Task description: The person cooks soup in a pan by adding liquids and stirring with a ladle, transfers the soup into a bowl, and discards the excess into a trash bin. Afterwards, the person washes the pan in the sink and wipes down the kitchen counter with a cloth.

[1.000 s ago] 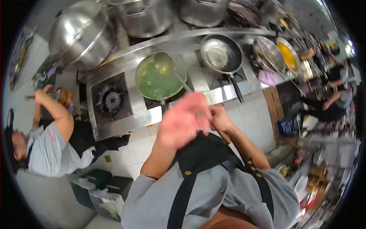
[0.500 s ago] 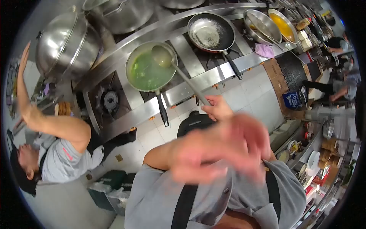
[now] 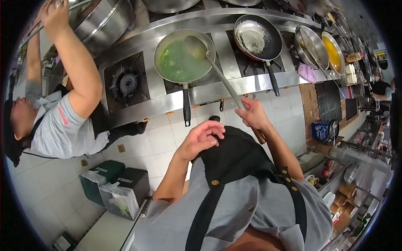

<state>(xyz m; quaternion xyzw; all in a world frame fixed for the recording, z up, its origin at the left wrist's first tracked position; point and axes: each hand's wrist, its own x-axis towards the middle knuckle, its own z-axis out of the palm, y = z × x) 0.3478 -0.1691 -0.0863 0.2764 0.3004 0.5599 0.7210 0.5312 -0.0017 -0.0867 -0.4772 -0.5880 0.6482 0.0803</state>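
My right hand point(image 3: 253, 113) is wrapped round the handle of a long metal ladle point(image 3: 228, 85). The ladle's bowl rests inside a pan of green liquid with pieces in it point(image 3: 178, 62), and light steam rises there. In front of my apron my left hand point(image 3: 205, 138) hangs palm up, fingers loosely curled and apart, holding nothing. The pan's black handle point(image 3: 186, 106) points toward me, touched by neither hand. To its right, a black frying pan point(image 3: 271, 39) with white residue sits on the stove.
A co-worker point(image 3: 67, 113) at the left has both arms raised by a large steel pot point(image 3: 102, 25). Beside the pan is a bare burner point(image 3: 128, 83). Metal bowls point(image 3: 312, 46) and a pink cloth point(image 3: 307, 72) lie at the right. Bins point(image 3: 125, 188) stand lower left.
My left hand has swung back from across my chest to the left. My right hand keeps its hold on the ladle. The co-worker's arms have moved up to the large pot.
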